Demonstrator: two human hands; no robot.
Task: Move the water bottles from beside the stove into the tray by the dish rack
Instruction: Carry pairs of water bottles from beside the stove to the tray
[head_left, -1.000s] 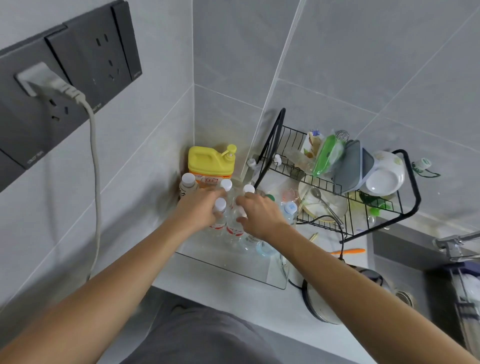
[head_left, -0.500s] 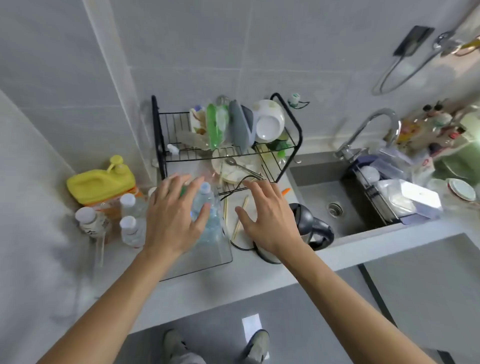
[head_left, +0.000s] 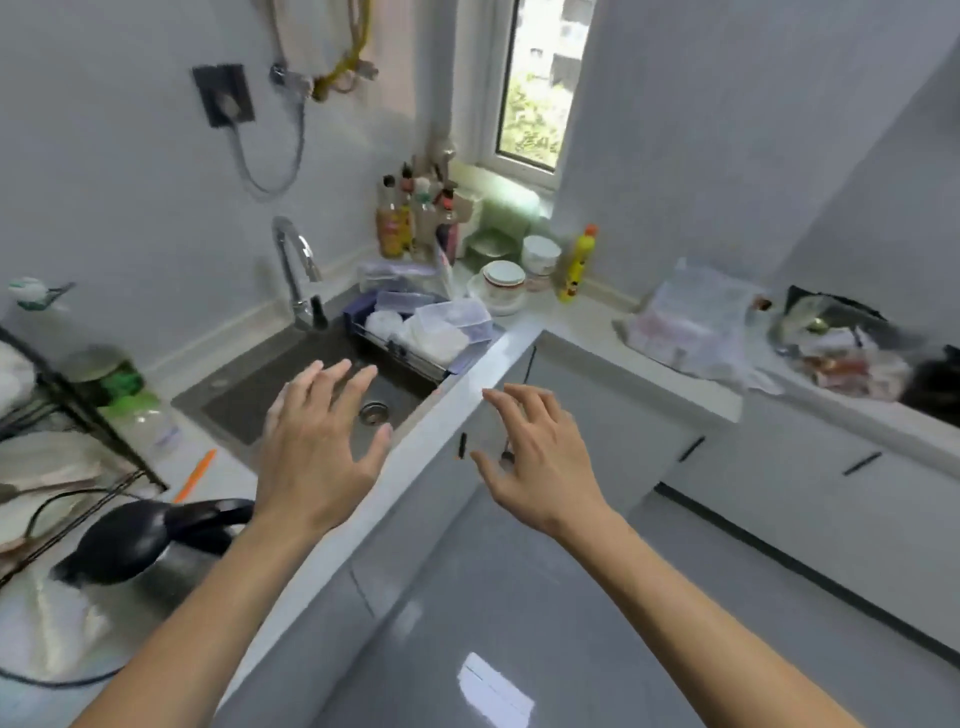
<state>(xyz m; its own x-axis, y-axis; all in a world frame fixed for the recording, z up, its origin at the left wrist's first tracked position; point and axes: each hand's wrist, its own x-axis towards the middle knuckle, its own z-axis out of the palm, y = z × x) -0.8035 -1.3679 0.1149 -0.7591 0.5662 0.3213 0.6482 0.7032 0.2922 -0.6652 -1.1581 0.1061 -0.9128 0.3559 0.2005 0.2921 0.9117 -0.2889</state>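
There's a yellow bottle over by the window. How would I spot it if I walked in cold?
Find the window in the far corner, then drop to the counter below it. Right of the stacked bowls stands the yellow bottle, upright and slim. Its bright yellow body and orange cap set it apart from the white bowls and the darker sauce bottles farther left.

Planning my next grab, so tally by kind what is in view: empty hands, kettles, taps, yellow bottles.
empty hands: 2, the left hand and the right hand
black kettle: 1
tap: 1
yellow bottle: 1
Total: 5
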